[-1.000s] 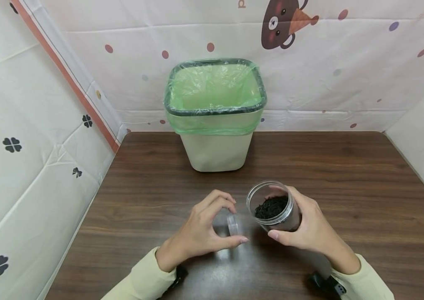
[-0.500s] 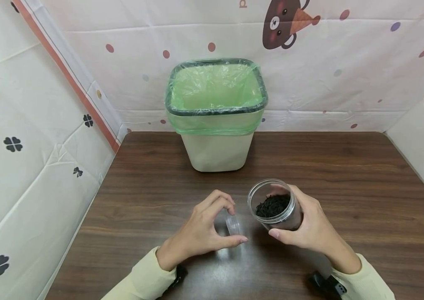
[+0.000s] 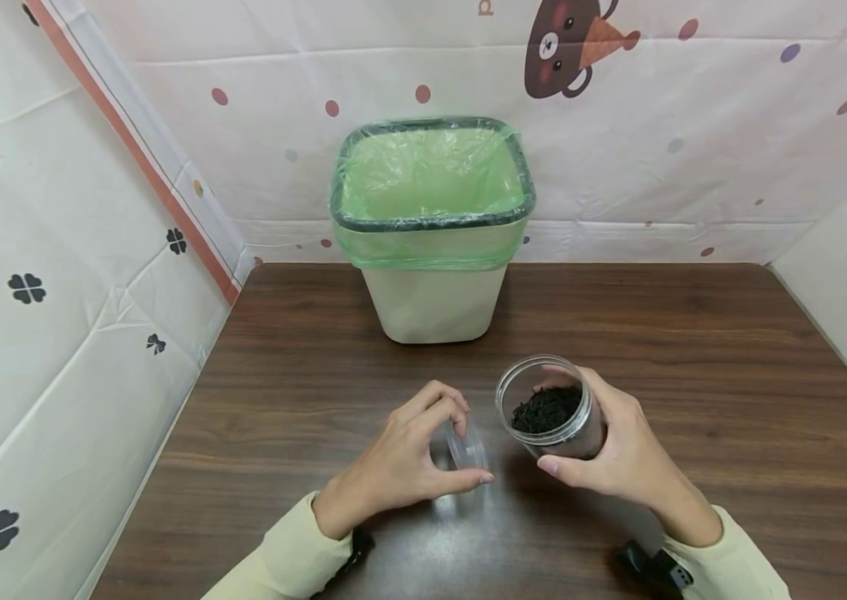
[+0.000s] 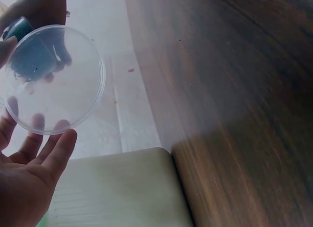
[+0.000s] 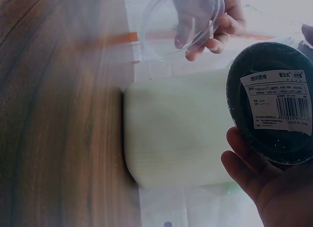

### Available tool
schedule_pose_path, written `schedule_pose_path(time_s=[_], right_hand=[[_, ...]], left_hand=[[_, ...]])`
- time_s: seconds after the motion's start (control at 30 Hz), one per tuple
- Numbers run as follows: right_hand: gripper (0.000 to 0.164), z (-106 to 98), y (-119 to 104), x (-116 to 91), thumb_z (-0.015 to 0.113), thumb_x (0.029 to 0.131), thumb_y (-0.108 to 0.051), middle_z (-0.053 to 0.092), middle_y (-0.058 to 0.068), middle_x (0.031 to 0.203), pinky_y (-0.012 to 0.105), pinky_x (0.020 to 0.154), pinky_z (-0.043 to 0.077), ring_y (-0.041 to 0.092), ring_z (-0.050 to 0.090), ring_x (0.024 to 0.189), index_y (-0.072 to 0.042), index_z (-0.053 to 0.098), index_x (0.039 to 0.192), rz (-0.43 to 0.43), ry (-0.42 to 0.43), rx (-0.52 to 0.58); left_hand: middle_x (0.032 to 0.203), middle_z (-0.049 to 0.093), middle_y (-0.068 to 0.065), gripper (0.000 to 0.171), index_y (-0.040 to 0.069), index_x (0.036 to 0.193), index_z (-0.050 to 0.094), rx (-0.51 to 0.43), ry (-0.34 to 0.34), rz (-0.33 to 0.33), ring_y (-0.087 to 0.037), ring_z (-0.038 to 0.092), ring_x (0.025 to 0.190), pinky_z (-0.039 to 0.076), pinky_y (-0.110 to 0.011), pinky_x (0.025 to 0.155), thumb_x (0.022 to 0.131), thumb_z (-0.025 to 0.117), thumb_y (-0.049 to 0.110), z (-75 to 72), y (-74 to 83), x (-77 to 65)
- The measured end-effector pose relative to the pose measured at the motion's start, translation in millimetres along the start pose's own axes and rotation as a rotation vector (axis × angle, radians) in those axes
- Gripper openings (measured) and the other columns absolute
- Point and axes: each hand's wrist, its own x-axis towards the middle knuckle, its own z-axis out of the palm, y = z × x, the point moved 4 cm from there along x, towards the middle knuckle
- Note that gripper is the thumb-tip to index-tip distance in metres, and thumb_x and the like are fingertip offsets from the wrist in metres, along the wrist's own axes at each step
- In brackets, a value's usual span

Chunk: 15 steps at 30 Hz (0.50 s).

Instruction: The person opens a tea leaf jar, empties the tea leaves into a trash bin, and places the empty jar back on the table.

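Observation:
My left hand (image 3: 416, 454) pinches a clear round plastic lid (image 3: 467, 447) by its edge, thumb on one side and fingertips on the other. In the left wrist view the lid (image 4: 63, 85) shows as a transparent disc. Just to the right, my right hand (image 3: 614, 442) grips a clear open-topped jar (image 3: 573, 433) round its side. Dark shredded leaves (image 3: 546, 410), perhaps tea, lie inside it. The jar tilts with its mouth toward the lid, the two apart. From the right wrist, the jar's base (image 5: 271, 107) shows a white printed label (image 5: 278, 101).
A pale bin (image 3: 433, 304) with a green plastic liner (image 3: 431, 250) stands beyond the hands at the back of the brown wood-grain table (image 3: 664, 333). Patterned white sheets (image 3: 641, 158) hang behind and at both sides.
In the left hand the lid has turned, so more of its face shows to the head camera. The right hand and jar have shifted very slightly up and away.

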Motion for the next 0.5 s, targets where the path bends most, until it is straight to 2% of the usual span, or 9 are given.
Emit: schedule_pose_path(time_s=[0.37, 0.5], right_hand=[[0.085, -1.7, -0.8, 2.2, 0.085, 0.047, -0.009, 0.063, 0.011, 0.100, 0.017, 0.085, 0.041, 0.022, 0.058, 0.089, -0.005, 0.051, 0.125, 0.022, -0.007, -0.007], [0.086, -1.6, -0.9, 2.8, 0.085, 0.046, -0.007, 0.063, 0.012, 0.101, 0.017, 0.085, 0.041, 0.023, 0.058, 0.090, -0.005, 0.051, 0.126, 0.033, -0.011, -0.003]], left_hand=[[0.106, 0.048, 0.008, 0.044, 0.020, 0.081, 0.046, 0.005, -0.043, -0.022, -0.003, 0.046, 0.096, 0.046, -0.023, 0.074, 0.070, 0.075, 0.051, 3.5, -3.8, -3.6], [0.109, 0.048, 0.012, 0.043, 0.021, 0.079, 0.047, 0.030, -0.074, -0.039, -0.002, 0.047, 0.085, 0.043, -0.019, 0.064, 0.070, 0.073, 0.054, 5.8, -6.6, -5.9]])
